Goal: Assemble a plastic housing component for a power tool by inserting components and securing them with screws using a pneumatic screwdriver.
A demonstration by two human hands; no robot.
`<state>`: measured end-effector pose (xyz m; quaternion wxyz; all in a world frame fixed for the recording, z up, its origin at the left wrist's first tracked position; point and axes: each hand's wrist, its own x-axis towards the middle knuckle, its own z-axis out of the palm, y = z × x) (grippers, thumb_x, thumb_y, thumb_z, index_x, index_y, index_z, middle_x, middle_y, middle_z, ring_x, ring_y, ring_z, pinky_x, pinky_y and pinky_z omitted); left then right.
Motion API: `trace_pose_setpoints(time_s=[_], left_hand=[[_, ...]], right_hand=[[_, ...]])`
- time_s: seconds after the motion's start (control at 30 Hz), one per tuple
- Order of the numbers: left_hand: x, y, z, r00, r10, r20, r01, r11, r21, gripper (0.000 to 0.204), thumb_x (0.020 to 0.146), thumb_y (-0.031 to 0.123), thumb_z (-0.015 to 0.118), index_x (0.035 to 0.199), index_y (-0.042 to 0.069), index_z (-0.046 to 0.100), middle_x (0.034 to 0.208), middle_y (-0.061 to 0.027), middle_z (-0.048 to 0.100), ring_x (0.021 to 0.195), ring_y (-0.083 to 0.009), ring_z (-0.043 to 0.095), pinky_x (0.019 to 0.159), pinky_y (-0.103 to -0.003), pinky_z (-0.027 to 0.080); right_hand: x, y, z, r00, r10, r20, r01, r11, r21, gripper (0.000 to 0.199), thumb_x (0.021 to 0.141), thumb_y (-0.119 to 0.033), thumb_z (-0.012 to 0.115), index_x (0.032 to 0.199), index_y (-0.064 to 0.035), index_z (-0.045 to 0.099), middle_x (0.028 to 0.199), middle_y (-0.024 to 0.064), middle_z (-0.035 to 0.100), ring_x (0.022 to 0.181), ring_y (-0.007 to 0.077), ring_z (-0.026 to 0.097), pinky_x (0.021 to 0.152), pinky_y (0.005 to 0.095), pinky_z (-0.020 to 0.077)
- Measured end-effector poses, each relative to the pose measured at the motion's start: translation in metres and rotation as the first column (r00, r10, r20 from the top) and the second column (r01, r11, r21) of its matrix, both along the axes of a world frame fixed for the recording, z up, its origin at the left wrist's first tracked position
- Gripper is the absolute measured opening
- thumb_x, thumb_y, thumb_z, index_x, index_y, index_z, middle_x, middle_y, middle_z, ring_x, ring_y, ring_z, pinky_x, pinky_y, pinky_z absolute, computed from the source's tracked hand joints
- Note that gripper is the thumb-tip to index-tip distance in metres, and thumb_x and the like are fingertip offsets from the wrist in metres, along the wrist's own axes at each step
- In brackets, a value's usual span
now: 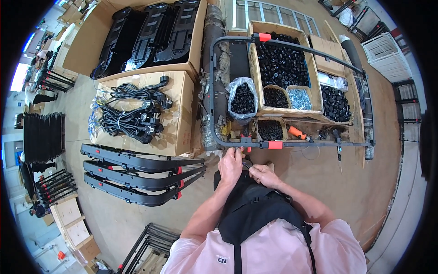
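Note:
A large black rectangular tube frame (315, 144) with rounded corners and red clips lies across the workbench. Just below its near left corner is my left hand (230, 165), a closed fist; what it grips is hidden. My right hand (265, 176) is beside it, fingers pinched together near a small dark piece between the two hands, too small to name. Close to the hands, a red-and-black clamp-like fixture (246, 138) stands at the bench edge. A small box of black screws (270, 130) and an orange-handled tool (297, 133) lie just beyond.
A wooden box holds black caps (283, 57); silver screws (299, 99) sit inside it. A plastic bag of black parts (243, 99) stands alongside. To the left are bundled power cords (130, 112) on a carton, black molded panels (146, 36) and several curved black bars (132, 182).

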<state>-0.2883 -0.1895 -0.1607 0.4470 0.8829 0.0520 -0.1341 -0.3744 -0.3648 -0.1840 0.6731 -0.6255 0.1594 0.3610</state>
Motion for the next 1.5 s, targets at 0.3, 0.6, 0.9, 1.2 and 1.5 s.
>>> trace_pose_setpoints(time_s=[0.3, 0.6, 0.9, 1.2, 1.5], left_hand=[[0.012, 0.000, 0.008, 0.973, 0.002, -0.230, -0.031, 0.992, -0.123, 0.037, 0.107, 0.031, 0.053, 0.094, 0.002, 0.072, 0.075, -0.0113, 0.075, 0.072, -0.0292, 0.074, 0.071, -0.044, 0.055], [0.015, 0.005, 0.013, 0.992, -0.042, -0.122, 0.047, 0.998, 0.038, 0.034, 0.104, 0.034, 0.059, 0.094, 0.006, 0.075, 0.076, -0.0194, 0.071, 0.074, -0.0339, 0.073, 0.070, -0.046, 0.053], [0.019, 0.009, 0.004, 0.889, 0.071, -0.452, -0.244, 0.909, -0.337, 0.032, 0.106, 0.027, 0.062, 0.100, 0.000, 0.078, 0.068, 0.0019, 0.061, 0.062, -0.0070, 0.051, 0.057, -0.028, 0.038], [0.004, 0.020, 0.001, 0.854, 0.102, -0.511, -0.396, 0.764, -0.509, 0.032, 0.111, 0.027, 0.051, 0.123, 0.002, 0.066, 0.096, -0.0042, 0.069, 0.086, -0.0131, 0.062, 0.080, -0.030, 0.050], [-0.080, 0.056, -0.037, 0.893, -0.100, -0.438, -0.187, 0.803, -0.565, 0.031, 0.108, 0.014, 0.047, 0.134, -0.001, 0.053, 0.127, -0.0118, 0.067, 0.117, -0.0201, 0.062, 0.101, -0.035, 0.048]], right_hand=[[0.004, 0.003, 0.008, 0.990, 0.041, 0.134, -0.028, 0.995, -0.092, 0.039, 0.111, -0.036, 0.055, 0.089, -0.0046, 0.064, 0.069, -0.0052, 0.049, 0.062, 0.0069, 0.044, 0.057, 0.0270, 0.0381], [0.012, 0.019, 0.013, 0.980, 0.041, 0.193, -0.037, 0.999, -0.027, 0.041, 0.110, -0.039, 0.056, 0.090, -0.0048, 0.065, 0.070, -0.0043, 0.052, 0.063, 0.0077, 0.046, 0.059, 0.0273, 0.0397], [0.017, 0.023, 0.019, 0.983, 0.005, 0.186, 0.002, 0.999, -0.033, 0.039, 0.110, -0.036, 0.056, 0.090, -0.0042, 0.066, 0.069, -0.0049, 0.051, 0.062, 0.0073, 0.045, 0.057, 0.0278, 0.0376], [0.013, 0.024, 0.003, 0.985, -0.167, 0.036, 0.162, 0.979, 0.126, 0.035, 0.111, -0.031, 0.053, 0.095, -0.0030, 0.066, 0.075, -0.0006, 0.055, 0.069, 0.0097, 0.051, 0.069, 0.0284, 0.0475], [0.045, 0.050, 0.003, 0.945, -0.323, -0.043, 0.321, 0.901, 0.291, 0.022, 0.113, -0.018, 0.048, 0.118, -0.0009, 0.060, 0.097, 0.0054, 0.063, 0.090, 0.0141, 0.062, 0.084, 0.0310, 0.0527]])
